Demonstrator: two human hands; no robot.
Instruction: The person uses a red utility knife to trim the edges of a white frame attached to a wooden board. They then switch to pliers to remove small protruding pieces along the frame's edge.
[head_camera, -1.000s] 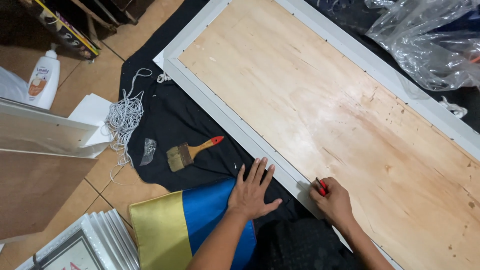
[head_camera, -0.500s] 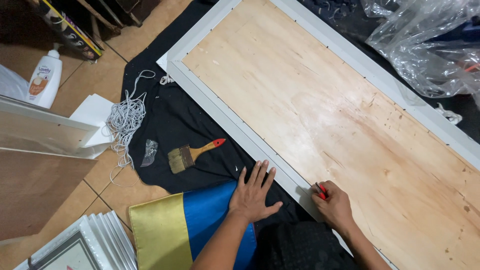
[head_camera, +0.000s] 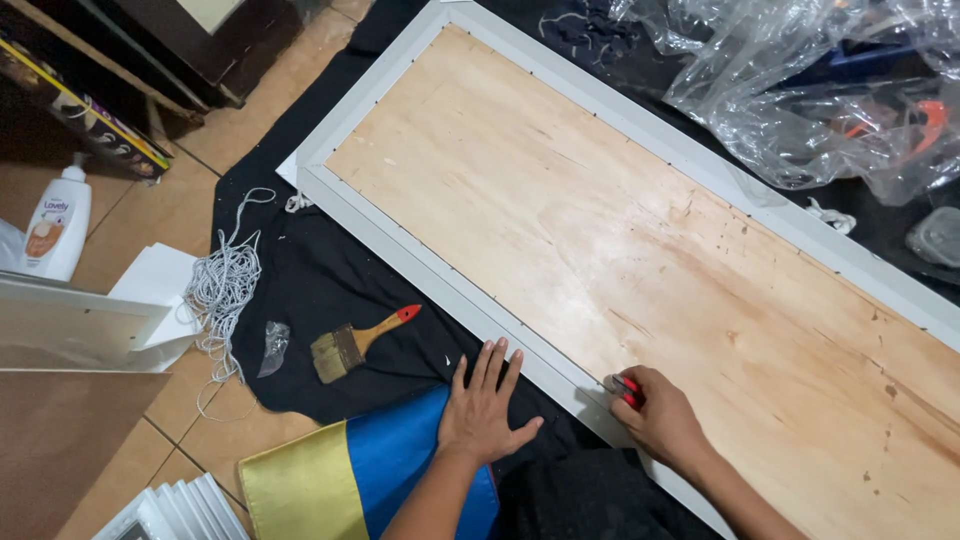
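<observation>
A long white frame (head_camera: 420, 265) lies face down on a black cloth (head_camera: 320, 270), its plywood back (head_camera: 640, 250) facing up. My right hand (head_camera: 660, 420) is shut on a small red-handled tool (head_camera: 622, 388) with its tip at the near edge where plywood meets frame. My left hand (head_camera: 485, 410) lies flat with fingers spread on the cloth, just beside the frame's near rail. A paintbrush (head_camera: 355, 343) with a red-tipped wooden handle lies on the cloth to the left of that hand.
A blue and yellow fabric (head_camera: 350, 480) lies under my left arm. A tangle of white string (head_camera: 225, 285) and a white bottle (head_camera: 58, 225) sit at the left, by stacked white frames (head_camera: 80, 320). Crumpled clear plastic (head_camera: 800, 90) lies at the top right.
Both hands stay where they were, the right one keeping the tool at the frame's edge. Only the view has shifted slightly.
</observation>
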